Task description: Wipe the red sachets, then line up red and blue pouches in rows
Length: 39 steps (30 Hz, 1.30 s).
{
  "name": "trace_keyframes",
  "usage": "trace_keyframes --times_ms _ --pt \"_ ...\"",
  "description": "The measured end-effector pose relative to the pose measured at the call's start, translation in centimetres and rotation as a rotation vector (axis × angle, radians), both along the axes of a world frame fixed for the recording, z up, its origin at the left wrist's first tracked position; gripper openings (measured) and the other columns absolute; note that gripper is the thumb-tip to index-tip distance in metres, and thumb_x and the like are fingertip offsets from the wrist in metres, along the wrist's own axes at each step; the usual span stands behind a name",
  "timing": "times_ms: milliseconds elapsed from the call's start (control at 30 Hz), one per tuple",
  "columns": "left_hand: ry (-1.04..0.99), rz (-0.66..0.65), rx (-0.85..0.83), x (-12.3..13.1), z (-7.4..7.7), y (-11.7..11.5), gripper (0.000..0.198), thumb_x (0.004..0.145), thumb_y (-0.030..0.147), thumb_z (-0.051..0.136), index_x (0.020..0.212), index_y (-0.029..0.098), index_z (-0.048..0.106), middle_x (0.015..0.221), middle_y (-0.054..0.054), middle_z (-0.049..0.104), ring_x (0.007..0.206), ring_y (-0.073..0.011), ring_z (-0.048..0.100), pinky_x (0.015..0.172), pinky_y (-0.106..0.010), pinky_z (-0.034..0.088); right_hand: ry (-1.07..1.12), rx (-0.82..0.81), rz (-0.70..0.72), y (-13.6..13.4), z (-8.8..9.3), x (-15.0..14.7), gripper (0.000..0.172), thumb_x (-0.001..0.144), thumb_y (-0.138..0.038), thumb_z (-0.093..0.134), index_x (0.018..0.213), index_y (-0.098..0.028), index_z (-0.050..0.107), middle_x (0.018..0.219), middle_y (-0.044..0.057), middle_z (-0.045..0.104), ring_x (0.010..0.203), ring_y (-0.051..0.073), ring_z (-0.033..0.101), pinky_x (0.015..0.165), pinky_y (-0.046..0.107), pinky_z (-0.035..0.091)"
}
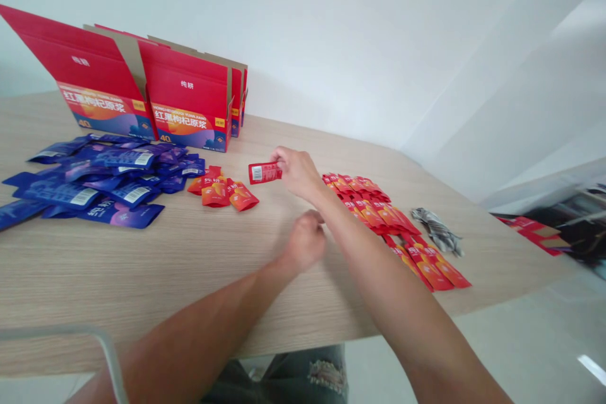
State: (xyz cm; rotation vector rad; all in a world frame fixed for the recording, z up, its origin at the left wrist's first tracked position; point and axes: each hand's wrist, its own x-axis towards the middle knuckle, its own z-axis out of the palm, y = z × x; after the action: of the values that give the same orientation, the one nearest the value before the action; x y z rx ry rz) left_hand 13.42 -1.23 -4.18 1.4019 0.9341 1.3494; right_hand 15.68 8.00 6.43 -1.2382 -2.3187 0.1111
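Note:
My right hand (pixel 298 172) pinches a small red pouch (pixel 265 173) by one end. The pouch is raised with its barcode side showing. Closer to me, my left hand (pixel 305 241) is closed beside my right forearm; what it holds, if anything, is hidden. A few red-orange pouches (pixel 216 191) lie loosely to the left of the held one. On the right, several more red pouches (pixel 369 208) are arranged in overlapping rows, partly hidden behind my right forearm.
A heap of blue-purple pouches (pixel 101 177) covers the table's left side. Behind it stand open red-and-blue cartons (pixel 187 95) against the wall. A crumpled grey-and-white item (pixel 436 231) lies at the right. A pale curved bar (pixel 106 347) crosses the lower left.

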Motion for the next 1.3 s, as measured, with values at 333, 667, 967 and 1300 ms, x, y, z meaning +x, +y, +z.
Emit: trace_keyframes --times_ms 333,667,967,1300 --pt "-0.683 -0.341 -0.574 -5.1 5.4 2.6 0.018 0.093 0.020 0.056 0.093 0.011 0.072 0.073 -0.010 0.071 0.054 -0.0117 0.058 0.043 -0.018 0.034 0.553 -0.132 0.209 -5.4 -1.3 9.0 0.012 0.093 -0.027 0.059 0.092 -0.022 0.070 0.096 0.003 0.080 0.098 0.021 0.075 0.097 0.037 0.056" --pt "-0.416 -0.139 -0.361 1.4 4.2 -1.6 0.048 0.074 0.027 0.093 0.097 0.021 0.051 0.070 0.003 0.071 0.057 -0.0160 0.069 0.054 -0.024 0.053 0.212 -0.027 -0.379 -15.7 -2.3 15.8 0.030 0.089 -0.051 0.074 0.097 -0.023 0.073 0.100 0.008 0.081 0.086 0.025 0.075 0.081 0.038 0.059" --pt "-0.311 -0.381 -0.355 4.4 2.0 -4.5 0.040 0.080 0.027 0.087 0.104 0.019 0.055 0.089 -0.004 0.076 0.072 -0.0187 0.076 0.065 -0.029 0.062 -0.006 -0.002 -0.655 -21.0 -5.3 17.1 0.037 0.085 -0.044 0.073 0.113 -0.021 0.073 0.114 0.013 0.080 0.102 0.032 0.077 0.093 0.044 0.059" --pt "-0.131 -0.187 -0.359 2.9 0.9 -3.0 0.025 0.083 0.002 0.063 0.103 0.017 0.062 0.094 -0.002 0.069 0.071 -0.0122 0.068 0.069 -0.028 0.063 -0.275 0.038 -0.848 -19.8 -6.7 18.6 0.027 0.089 -0.041 0.070 0.108 -0.022 0.075 0.105 0.014 0.080 0.101 0.034 0.076 0.081 0.042 0.060"
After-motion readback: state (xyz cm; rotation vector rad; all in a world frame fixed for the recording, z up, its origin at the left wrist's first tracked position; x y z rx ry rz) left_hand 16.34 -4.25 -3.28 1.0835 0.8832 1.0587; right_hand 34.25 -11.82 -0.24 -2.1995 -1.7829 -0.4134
